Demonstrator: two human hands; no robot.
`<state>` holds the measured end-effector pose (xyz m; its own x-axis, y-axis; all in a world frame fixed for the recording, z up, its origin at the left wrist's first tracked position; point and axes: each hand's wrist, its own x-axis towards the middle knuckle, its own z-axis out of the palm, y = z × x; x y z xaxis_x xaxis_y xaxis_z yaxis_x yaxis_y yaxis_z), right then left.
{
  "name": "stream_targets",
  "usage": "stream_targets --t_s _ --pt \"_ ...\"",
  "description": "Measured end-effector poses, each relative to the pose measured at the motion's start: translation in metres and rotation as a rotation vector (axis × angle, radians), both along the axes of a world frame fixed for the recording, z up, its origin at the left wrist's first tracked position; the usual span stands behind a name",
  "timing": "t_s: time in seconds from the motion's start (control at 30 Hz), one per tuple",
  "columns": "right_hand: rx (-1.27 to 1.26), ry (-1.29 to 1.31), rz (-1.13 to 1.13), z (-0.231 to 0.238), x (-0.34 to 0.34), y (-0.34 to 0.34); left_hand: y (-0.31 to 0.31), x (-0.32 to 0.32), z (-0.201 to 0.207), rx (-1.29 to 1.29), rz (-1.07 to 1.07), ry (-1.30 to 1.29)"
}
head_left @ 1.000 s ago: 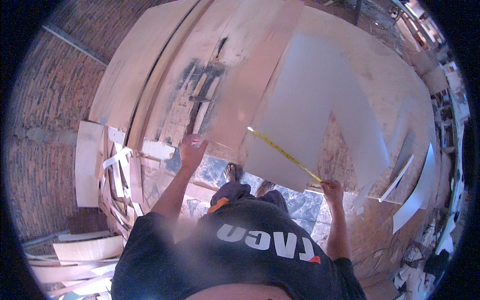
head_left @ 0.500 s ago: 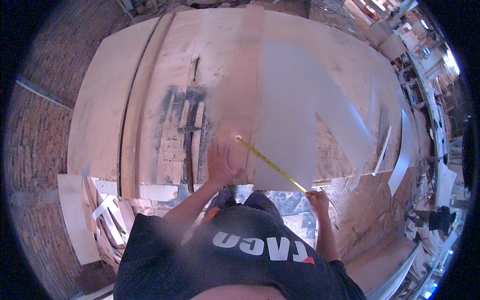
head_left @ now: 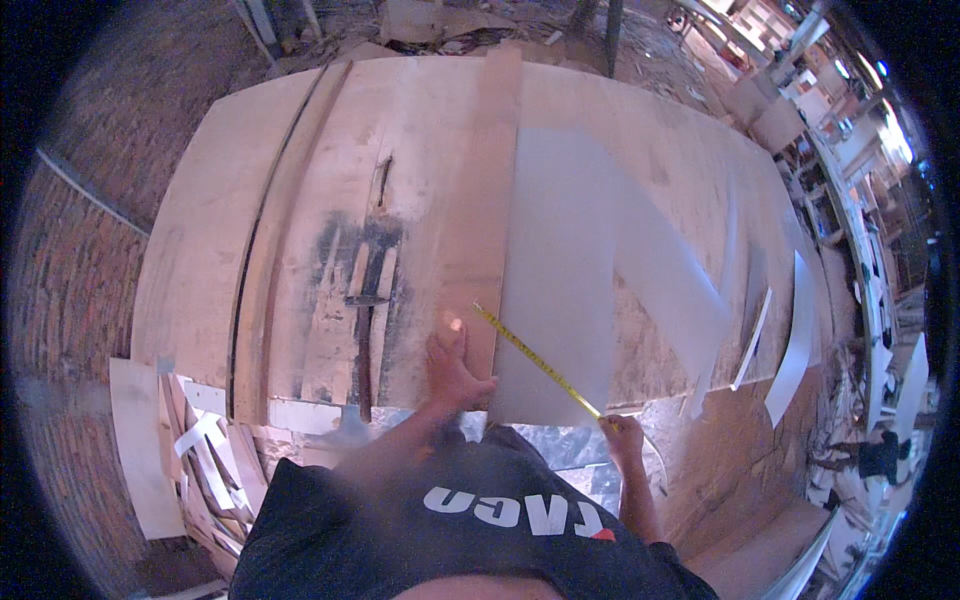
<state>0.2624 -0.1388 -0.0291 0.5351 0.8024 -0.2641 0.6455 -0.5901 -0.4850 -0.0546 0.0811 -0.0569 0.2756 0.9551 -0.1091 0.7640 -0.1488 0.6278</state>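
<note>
A yellow tape measure blade (head_left: 540,368) stretches slantwise over a large pale grey sheet (head_left: 555,270). Its far end lies by the edge of a long brown wooden board (head_left: 490,200). My right hand (head_left: 622,438) is closed around the near end of the tape, at the front of the sheet; the case is not clearly visible. On the near part of the brown board rests my left hand (head_left: 455,370), its fingers stretched forward and its thumb out to the right, beside the sheet's edge. A hammer (head_left: 365,340) lies left of this hand.
Farther off is a thin dark tool (head_left: 384,180). A long wooden beam (head_left: 285,230) crosses the tabletop (head_left: 190,250) on the left. Narrow pale strips (head_left: 790,345) lie on the right. Offcuts (head_left: 215,450) are piled low at the left, near a brick surface (head_left: 70,330).
The view has shifted, so the table sits lower in it. My left hand has moved slightly right along the brown board. My right hand keeps hold of the tape.
</note>
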Motion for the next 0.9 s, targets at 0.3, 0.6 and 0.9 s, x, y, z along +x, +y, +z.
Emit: stream_targets --t_s 0.3,0.6,0.9 --pt "0.272 0.194 -0.045 -0.020 0.084 0.043 -0.042 0.068 0.005 0.029 -0.144 0.007" --pt "0.253 0.471 0.057 -0.040 0.088 0.121 -0.030 -0.072 0.000 0.482 0.599 0.084" --pt "0.399 0.263 0.224 -0.054 0.014 0.182 -0.079 -0.339 -0.037 0.204 1.733 -0.105"
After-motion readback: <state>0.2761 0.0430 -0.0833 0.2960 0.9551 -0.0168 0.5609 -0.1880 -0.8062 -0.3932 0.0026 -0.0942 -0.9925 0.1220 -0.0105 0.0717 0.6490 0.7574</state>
